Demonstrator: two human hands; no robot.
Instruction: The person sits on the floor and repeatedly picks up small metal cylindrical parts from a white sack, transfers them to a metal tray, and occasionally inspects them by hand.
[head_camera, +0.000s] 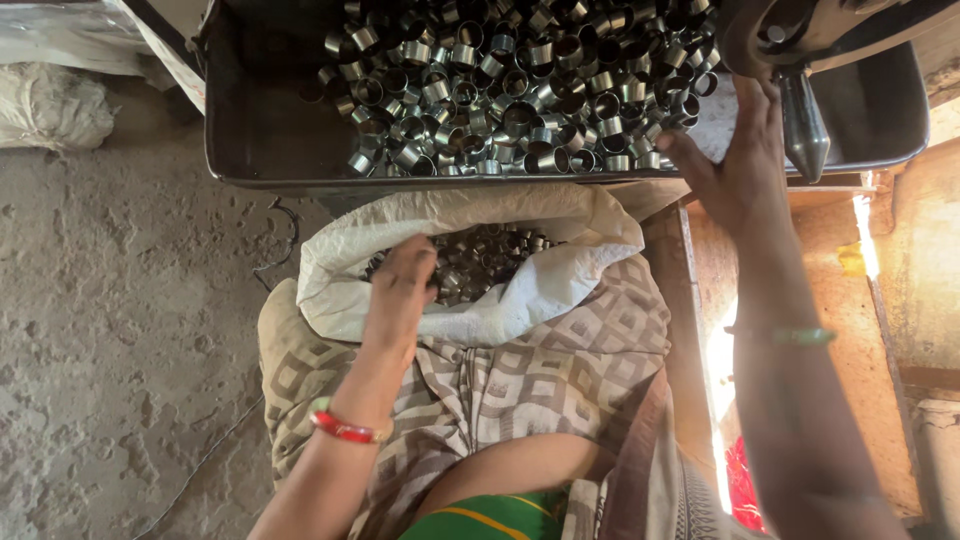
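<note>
Rings (520, 90), short shiny metal sleeves, fill the right two-thirds of the dark metal tray (260, 150); more sit in the white woven sack (470, 310) on the person's lap, mouth rolled open.

Left hand (400, 290) is down in the sack mouth, fingers curled into the pile. Grip state: partly closed, cannot tell if it actually has rings, since the fingertips are buried.

Right hand (735, 160) is flat against the tray's right end, fingers spread, nothing clearly held, palm facing away from the camera. It sits just beside the pointed steel tool (803, 125) hanging from the machine head above.

Risks, as judged:
- Right hand is close to that point; any machine travel or a careless lift risks a jab or pinch.
- Rings likely have sharp cut edges; bare fingers raking the pile could get nicked.
- Sack rests on patterned cloth (540, 380) over the lap, unsupported; a knee shift could tip it and spill rings onto the concrete floor (120, 320).
- Pile crowds the tray's front lip; a shove could push rings over.
</note>
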